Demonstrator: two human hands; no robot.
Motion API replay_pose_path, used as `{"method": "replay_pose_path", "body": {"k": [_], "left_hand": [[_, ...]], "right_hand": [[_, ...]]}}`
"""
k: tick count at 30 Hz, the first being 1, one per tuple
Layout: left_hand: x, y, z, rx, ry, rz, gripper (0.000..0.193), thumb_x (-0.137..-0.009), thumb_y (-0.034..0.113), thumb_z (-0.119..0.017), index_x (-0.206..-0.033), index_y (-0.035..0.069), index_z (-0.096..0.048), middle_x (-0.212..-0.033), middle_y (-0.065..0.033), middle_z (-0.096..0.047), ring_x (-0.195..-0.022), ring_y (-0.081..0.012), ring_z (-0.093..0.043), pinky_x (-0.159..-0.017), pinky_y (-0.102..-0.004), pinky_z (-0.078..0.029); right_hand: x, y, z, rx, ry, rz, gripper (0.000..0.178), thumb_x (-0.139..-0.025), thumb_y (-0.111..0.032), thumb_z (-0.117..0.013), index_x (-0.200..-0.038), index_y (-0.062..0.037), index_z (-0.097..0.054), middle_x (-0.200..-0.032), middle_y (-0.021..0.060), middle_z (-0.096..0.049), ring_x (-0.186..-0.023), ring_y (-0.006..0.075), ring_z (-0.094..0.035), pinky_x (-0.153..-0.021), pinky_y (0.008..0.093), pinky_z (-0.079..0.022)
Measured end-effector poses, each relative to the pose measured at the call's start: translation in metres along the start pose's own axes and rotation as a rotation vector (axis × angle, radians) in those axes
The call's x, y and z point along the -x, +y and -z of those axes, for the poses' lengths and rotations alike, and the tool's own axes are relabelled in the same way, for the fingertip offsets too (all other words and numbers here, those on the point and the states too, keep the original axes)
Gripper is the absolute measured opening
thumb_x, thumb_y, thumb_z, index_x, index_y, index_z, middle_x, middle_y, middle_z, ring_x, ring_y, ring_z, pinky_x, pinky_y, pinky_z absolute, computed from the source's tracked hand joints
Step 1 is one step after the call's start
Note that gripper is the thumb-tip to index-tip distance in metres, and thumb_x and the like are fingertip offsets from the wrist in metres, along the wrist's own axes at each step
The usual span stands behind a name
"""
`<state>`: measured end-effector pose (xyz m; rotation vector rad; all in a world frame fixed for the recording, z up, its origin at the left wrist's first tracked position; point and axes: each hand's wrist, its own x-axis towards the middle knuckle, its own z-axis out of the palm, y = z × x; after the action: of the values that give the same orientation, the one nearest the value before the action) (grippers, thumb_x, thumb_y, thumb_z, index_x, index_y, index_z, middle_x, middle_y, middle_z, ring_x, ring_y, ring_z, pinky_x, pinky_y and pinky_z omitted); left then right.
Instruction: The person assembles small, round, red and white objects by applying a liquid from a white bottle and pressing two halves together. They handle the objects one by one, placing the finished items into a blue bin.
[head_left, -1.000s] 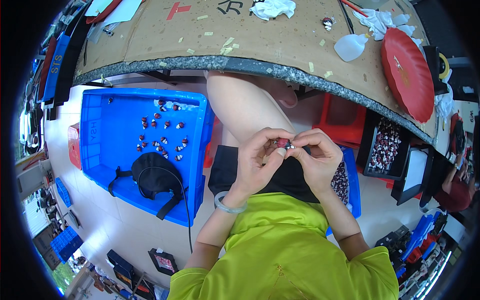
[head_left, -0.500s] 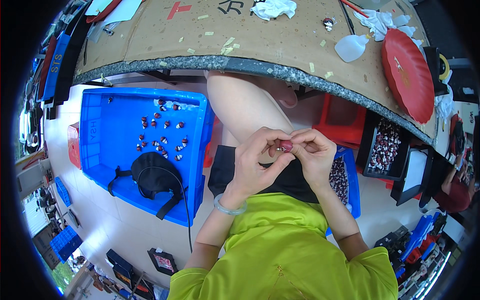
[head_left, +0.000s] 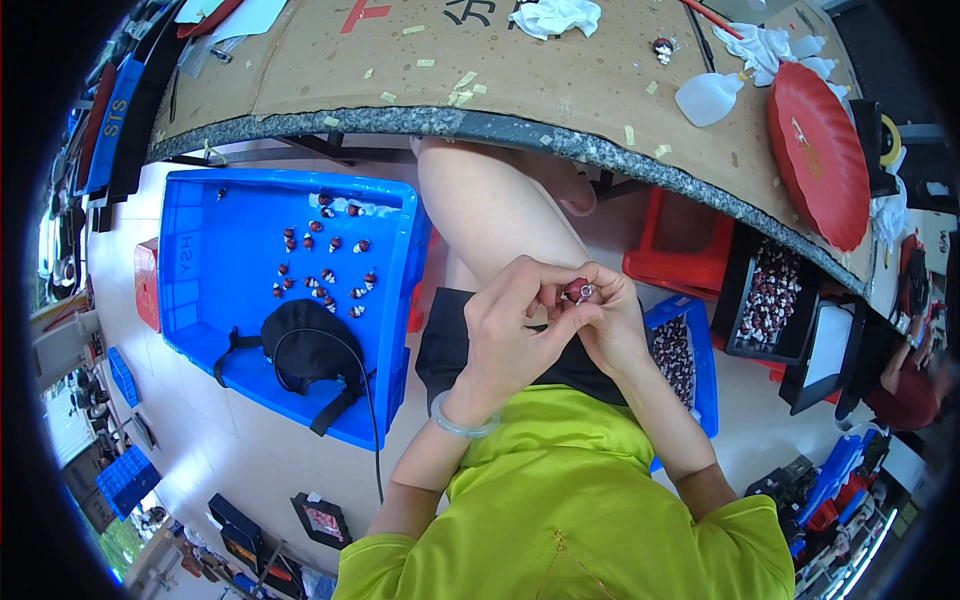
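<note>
Trinket (head_left: 577,291) is pinched between left hand (head_left: 502,320) and right hand (head_left: 614,325), likely for steady fingertip control; at left, a blue bin (head_left: 225,260) presumably keeps similar pieces (head_left: 361,246) from straying.

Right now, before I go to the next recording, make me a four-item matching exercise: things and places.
1. small dark-red piece with a silvery ring
2. black fabric item with straps
3. pale translucent bangle
4. white plastic bottle

A. around the left wrist
B. on the cardboard-covered table
C. between left hand and right hand
D. in the large blue bin

Pairs: 1-C, 2-D, 3-A, 4-B
</note>
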<state>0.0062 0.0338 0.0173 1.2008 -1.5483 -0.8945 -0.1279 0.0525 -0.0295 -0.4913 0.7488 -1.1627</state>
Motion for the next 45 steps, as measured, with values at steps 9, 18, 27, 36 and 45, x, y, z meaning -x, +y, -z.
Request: {"method": "replay_pose_path", "body": {"k": [9,18,27,36,45], "left_hand": [[-0.007,-0.012,0.016,0.206,-0.106,0.109,0.024,-0.068,0.003,-0.073,-0.091,0.001,-0.066,-0.080,-0.0069,-0.065,-0.065,-0.0125,-0.059,-0.060,-0.0235,-0.046],[-0.004,-0.021,0.010,0.540,-0.207,0.249,0.029,-0.078,0.007,-0.067,-0.105,-0.002,-0.063,-0.092,-0.0093,-0.065,-0.083,-0.0140,-0.062,-0.075,-0.0258,-0.050],[-0.002,-0.030,0.008,0.911,-0.289,0.419,0.038,-0.086,0.022,-0.062,-0.110,-0.007,-0.057,-0.099,-0.0148,-0.064,-0.088,-0.0158,-0.062,-0.080,-0.0269,-0.050],[0.001,-0.038,0.009,1.056,-0.214,0.448,0.027,-0.087,0.006,-0.059,-0.111,-0.005,-0.056,-0.101,-0.0137,-0.063,-0.088,-0.0161,-0.060,-0.082,-0.0273,-0.047],[-0.006,-0.029,0.003,1.219,-0.115,0.508,0.031,-0.086,0.004,-0.059,-0.115,-0.004,-0.054,-0.105,-0.0144,-0.062,-0.091,-0.0178,-0.060,-0.083,-0.0294,-0.047]], "right_hand": [[0.005,-0.036,-0.018,0.913,0.130,0.458,0.014,-0.072,0.005,-0.070,-0.085,0.0044,-0.064,-0.082,0.0099,-0.067,-0.074,0.0141,-0.065,-0.067,0.0239,-0.051],[0.009,-0.044,-0.027,1.090,0.147,0.636,0.015,-0.068,0.003,-0.073,-0.082,0.0018,-0.066,-0.079,0.0112,-0.067,-0.070,0.0183,-0.066,-0.063,0.0257,-0.051],[0.010,-0.040,-0.034,1.140,0.126,0.771,0.017,-0.066,0.005,-0.074,-0.082,0.0019,-0.067,-0.076,0.0112,-0.066,-0.067,0.0205,-0.065,-0.059,0.0269,-0.051],[-0.015,-0.070,0.005,0.855,0.507,0.782,0.038,-0.072,0.001,-0.071,-0.107,0.0041,-0.055,-0.102,0.0114,-0.058,-0.080,0.0150,-0.056,-0.074,0.0258,-0.046],[-0.108,-0.129,0.051,1.134,0.475,0.928,0.056,-0.078,-0.011,-0.069,-0.125,0.0052,-0.043,-0.118,0.0148,-0.055,-0.108,0.0201,-0.053,-0.090,0.0307,-0.042]]}}
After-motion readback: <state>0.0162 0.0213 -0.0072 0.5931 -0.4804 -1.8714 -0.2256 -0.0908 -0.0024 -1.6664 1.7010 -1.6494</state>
